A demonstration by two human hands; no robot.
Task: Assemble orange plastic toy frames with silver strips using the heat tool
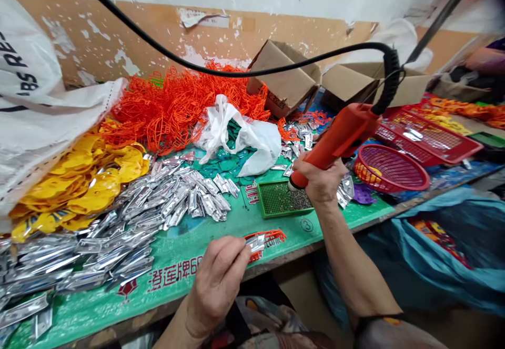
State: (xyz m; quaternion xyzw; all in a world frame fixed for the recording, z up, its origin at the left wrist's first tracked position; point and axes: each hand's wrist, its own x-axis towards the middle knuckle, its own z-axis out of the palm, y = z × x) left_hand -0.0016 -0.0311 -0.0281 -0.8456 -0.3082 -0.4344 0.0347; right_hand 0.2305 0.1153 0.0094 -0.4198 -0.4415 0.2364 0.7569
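Note:
My right hand [325, 180] is wrapped round a red electric screwdriver [341, 133] that slants down to the left. Its pale tip is over a green mesh tray [274, 213], close to a heap of small screws [299, 200]. Near the table's front edge, the fingers of my left hand [221, 280] are pinched on a shiny silver metal piece [256, 243]. This lies against an orange plastic frame [275, 238], partly hidden by my fingers. To the left spreads a large pile of similar silver metal pieces [173, 191].
A heap of orange plastic frames [169, 112], yellow plastic pieces [90, 180] and a white plastic bag [256, 143] lie behind. Cardboard boxes [284, 70] stand farther back. A red basket [390, 167] is at right. The screwdriver's black cable [221, 71] arches overhead.

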